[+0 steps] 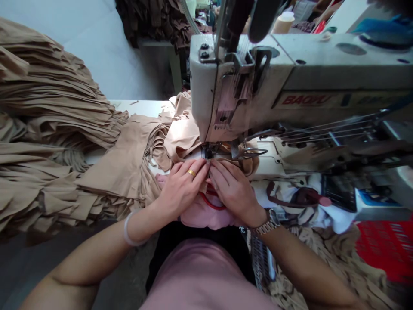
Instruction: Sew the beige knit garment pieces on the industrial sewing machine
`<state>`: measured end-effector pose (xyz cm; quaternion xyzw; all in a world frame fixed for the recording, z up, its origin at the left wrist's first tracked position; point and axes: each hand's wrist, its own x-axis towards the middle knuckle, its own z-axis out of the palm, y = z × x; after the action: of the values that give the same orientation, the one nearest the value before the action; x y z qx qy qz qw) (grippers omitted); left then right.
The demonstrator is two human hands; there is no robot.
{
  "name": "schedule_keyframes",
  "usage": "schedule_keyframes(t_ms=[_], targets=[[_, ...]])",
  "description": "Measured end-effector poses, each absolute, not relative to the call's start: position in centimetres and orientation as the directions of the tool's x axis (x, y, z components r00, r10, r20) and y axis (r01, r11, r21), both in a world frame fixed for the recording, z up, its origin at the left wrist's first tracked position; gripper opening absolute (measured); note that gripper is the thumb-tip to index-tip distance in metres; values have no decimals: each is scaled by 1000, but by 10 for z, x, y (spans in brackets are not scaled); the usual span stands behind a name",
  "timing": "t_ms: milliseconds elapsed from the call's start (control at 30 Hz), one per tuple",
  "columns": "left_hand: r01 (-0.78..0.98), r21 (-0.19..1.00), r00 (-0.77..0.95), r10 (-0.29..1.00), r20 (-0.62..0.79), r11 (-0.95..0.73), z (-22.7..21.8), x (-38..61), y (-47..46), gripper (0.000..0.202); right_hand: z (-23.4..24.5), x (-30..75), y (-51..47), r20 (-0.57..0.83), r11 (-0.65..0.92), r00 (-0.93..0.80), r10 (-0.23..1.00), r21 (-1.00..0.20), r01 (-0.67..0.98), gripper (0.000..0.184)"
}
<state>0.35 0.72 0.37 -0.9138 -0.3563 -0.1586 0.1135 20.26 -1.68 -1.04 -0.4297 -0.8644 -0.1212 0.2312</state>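
At the presser foot [209, 151] of a white industrial sewing machine [201, 90], my two hands meet with their fingertips almost touching. My left hand [184, 185], with a gold ring, presses its closed fingers on tan fabric [204, 187], of which only a little shows between the hands. Curled beside it, my right hand [235, 189] holds the same fabric down from the other side. More tan fabric [182, 137] bunches up behind the needle area. Below my hands lies a pink cloth [204, 216] with a red edge. The fingertips partly hide the sewing point.
Thick stacks of tan fabric pieces [54, 94] fill the left side, with a loose flap [119, 159] reaching toward the machine. On the right are dark scissors-like handles [300, 196], a phone-like dark object [338, 193] and a red patterned item [383, 247]. Threads run along the machine arm.
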Motion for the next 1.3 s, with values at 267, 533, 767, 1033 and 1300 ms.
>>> schedule_keyframes(t_ms=[267,533,767,1033,1300], targets=[[702,-107,688,632,356,-704,5,8,12,40,-4,198,-10,493,515,-417,764,-77,854,33],[655,-22,710,606,359,-755,9,1,16,37,-8,195,-10,480,497,-394,784,-105,861,38],[500,17,781,459,423,-866,9,-10,25,27,-11,200,-17,621,610,-414,665,-132,781,25],[523,42,746,481,461,-851,7,-6,31,23,-13,194,-9,598,555,-342,725,-213,804,25],[503,142,693,496,524,-853,5,-2,45,22,-15,198,3,502,482,-317,805,-240,843,31]])
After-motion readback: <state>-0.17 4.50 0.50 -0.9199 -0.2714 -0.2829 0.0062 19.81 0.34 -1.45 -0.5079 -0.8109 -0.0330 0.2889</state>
